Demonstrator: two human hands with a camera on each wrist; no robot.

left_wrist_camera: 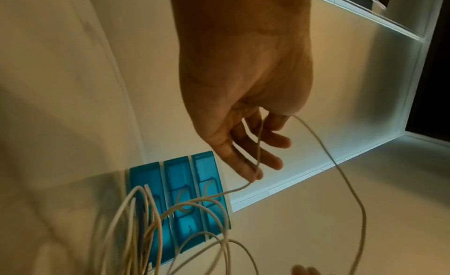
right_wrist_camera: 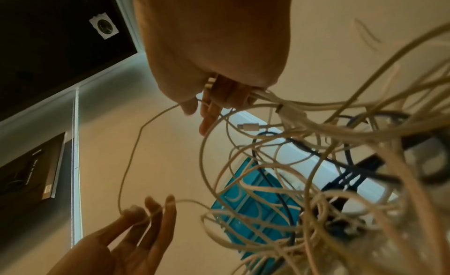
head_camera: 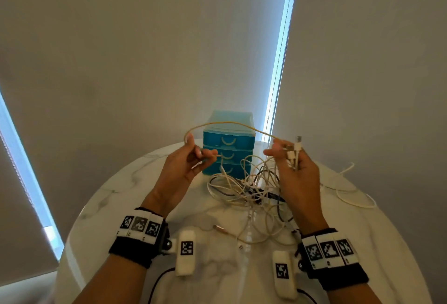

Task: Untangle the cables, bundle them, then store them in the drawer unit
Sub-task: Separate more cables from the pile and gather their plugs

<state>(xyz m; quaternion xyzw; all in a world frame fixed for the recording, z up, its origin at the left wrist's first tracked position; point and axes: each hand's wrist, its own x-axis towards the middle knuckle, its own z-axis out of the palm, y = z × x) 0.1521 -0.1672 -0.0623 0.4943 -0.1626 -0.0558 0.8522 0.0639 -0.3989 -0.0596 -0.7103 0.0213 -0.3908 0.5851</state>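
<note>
between both hands' fingers (head_camera: 202,156), one raised cable (head_camera: 232,123); tangle (head_camera: 251,190) below

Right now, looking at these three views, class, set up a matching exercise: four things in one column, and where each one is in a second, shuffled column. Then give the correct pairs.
Column one:
1. drawer unit
2. cable tangle
3. plug ends
4. arched cable

Column two:
A. gripped in the right hand
B. stretched between the left hand and the right hand
C. standing at the table's far edge
D. heaped on the table in front of the drawers

Pairs: 1-C, 2-D, 3-A, 4-B
</note>
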